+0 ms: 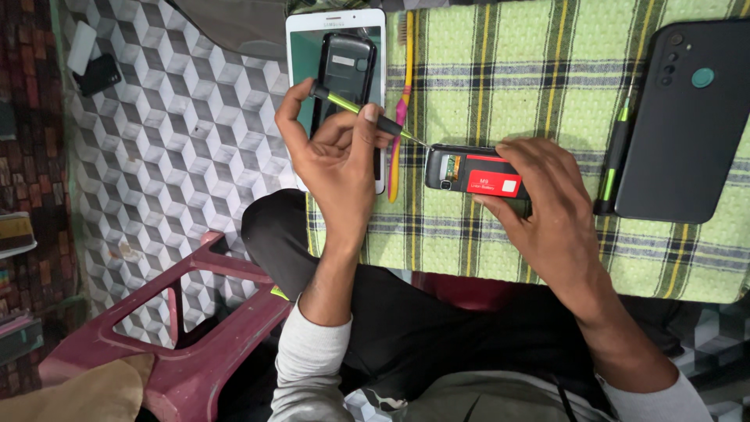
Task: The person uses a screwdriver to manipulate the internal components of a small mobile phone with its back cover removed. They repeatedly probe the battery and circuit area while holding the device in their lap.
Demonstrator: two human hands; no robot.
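Green checked cloth (547, 94) over table, cube-pattern floor (180, 141) below; small phone (473, 173) lying back-open on cloth.
Head view: left hand (332, 160) clamped on screwdriver (363, 116), tip at phone's top edge; right hand (547, 203) pinching phone body beside red battery (491, 175). Risk: tip skidding off, gouging battery or flicking screw onto floor.

Soft even daylight, sharp focus (edges slightly warped).
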